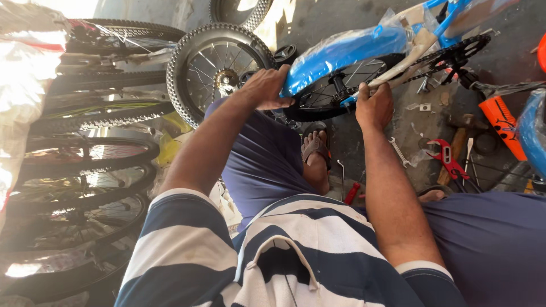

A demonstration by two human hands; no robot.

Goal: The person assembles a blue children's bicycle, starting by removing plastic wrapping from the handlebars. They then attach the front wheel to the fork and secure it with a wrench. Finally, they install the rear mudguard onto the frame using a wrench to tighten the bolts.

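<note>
Blue plastic-wrapped mudguard (341, 54) is sitting over the small bike's rear wheel (335, 91), at 12 o'clock from the torso. Left hand (264, 88), arm outstretched, is curling its fingers around the mudguard's end. Right hand (374, 107) is gripping the cream frame stay (398, 65), fingers closed.

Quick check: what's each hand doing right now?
Left hand: closed on the blue mudguard.
Right hand: closed at the wheel by the axle; what it holds cannot be told.
</note>
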